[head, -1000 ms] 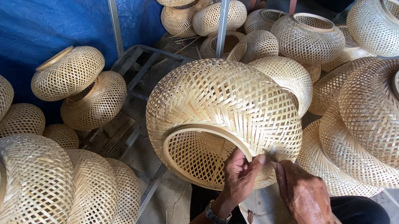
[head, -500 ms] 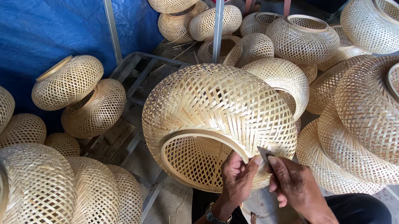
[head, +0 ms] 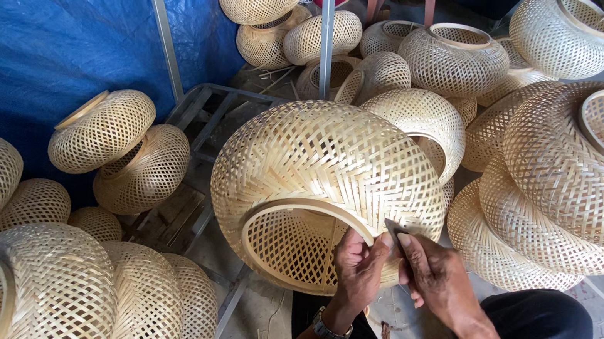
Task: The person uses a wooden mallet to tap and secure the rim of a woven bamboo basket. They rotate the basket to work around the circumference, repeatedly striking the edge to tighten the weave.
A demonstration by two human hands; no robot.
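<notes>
A large round woven bamboo basket (head: 318, 164) lies tilted on my lap, its ringed opening (head: 288, 214) facing me. My left hand (head: 358, 266), with a watch on the wrist, pinches the rim at the lower right of the opening. My right hand (head: 437, 277) is closed on a small flat blade (head: 393, 230) whose tip rests against the weave just above the rim. Both hands touch the basket side by side.
Several similar woven baskets surround me: a stack (head: 590, 168) at the right, a pile (head: 52, 292) at the lower left, two (head: 123, 142) by a blue tarp (head: 42, 19), more at the back (head: 453, 57). A metal frame (head: 204, 114) lies on the floor.
The basket has shifted slightly to the left in view. My right hand has moved in from the lower right and now presses the blade against the rim beside my left hand.
</notes>
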